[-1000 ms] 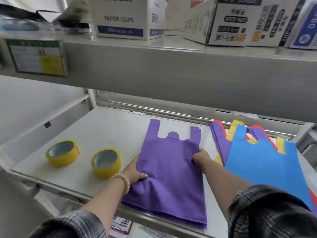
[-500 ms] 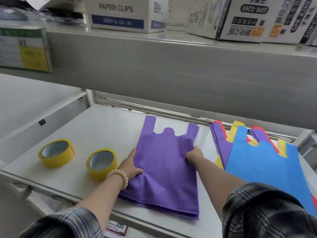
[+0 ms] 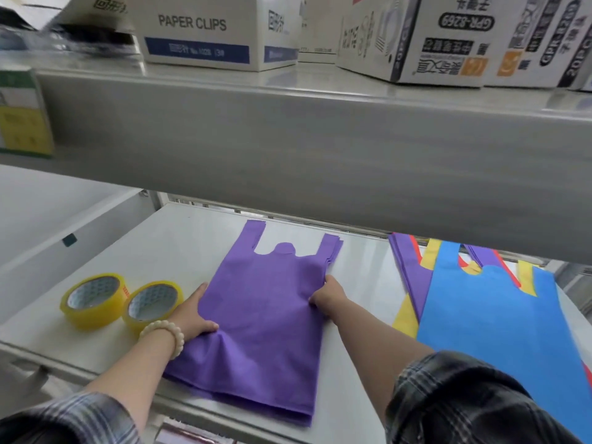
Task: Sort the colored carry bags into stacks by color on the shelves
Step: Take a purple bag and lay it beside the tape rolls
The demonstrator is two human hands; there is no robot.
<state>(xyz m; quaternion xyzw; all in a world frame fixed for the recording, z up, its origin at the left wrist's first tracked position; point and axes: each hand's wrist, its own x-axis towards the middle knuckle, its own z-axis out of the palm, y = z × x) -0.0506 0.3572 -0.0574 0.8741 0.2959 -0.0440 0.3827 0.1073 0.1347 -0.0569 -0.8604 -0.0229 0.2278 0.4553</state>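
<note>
My left hand [image 3: 195,315] presses on the left edge of the purple stack [image 3: 266,318], thumb on top, fingers tucked under the fabric. My right hand [image 3: 328,294] pinches the stack's right edge. The stack lies flat near the middle of the lower shelf [image 3: 179,248], handles toward the back, bottom hem at the front edge. 2 yellow tape rolls [image 3: 93,299] sit side by side toward the shelf's left front, the nearer one just beside my left wrist and its bead bracelet [image 3: 165,334]. Toward the right end lies the mixed pile [image 3: 416,277], a blue bag [image 3: 499,328] on top. Boxes [image 3: 205,33] stand on the upper shelf.
</note>
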